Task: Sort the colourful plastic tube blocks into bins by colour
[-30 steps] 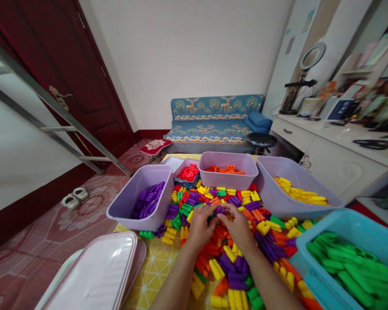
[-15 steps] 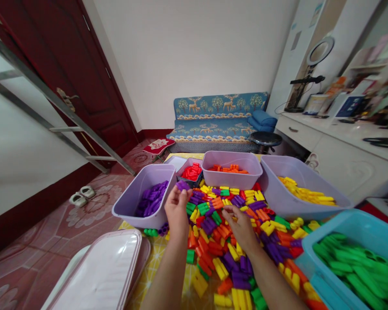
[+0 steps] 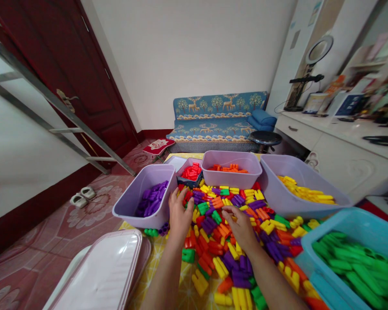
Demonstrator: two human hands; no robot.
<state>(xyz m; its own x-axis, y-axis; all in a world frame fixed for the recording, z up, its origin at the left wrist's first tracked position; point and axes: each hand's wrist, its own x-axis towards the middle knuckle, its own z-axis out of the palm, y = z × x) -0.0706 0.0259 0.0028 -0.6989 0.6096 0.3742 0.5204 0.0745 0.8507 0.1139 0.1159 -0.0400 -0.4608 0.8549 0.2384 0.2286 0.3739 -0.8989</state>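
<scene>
My left hand (image 3: 180, 215) is open over the left side of a spread of mixed plastic building blocks (image 3: 210, 225), right beside a lilac bin (image 3: 163, 217) of purple blocks (image 3: 152, 199). Its fingers are apart, with red and purple pieces close to their tips, and nothing shows in it. Over the middle of the spread, my right hand (image 3: 241, 226) has its fingers bent and apart near orange and green blocks. No piece is visible in that hand either. Red, yellow, green, orange and purple blocks lie all around both hands.
Behind the spread stand a small box of red blocks (image 3: 192, 172) and a lilac bin (image 3: 233, 178) with orange ones. A lilac bin (image 3: 278, 200) of yellow blocks and a turquoise bin (image 3: 317, 262) of green ones are on the right. Pale lids (image 3: 100, 271) lie at front left.
The purple block that my left hand held up is no longer in it. That hand has opened and lowered toward the spread. My right hand has barely moved.
</scene>
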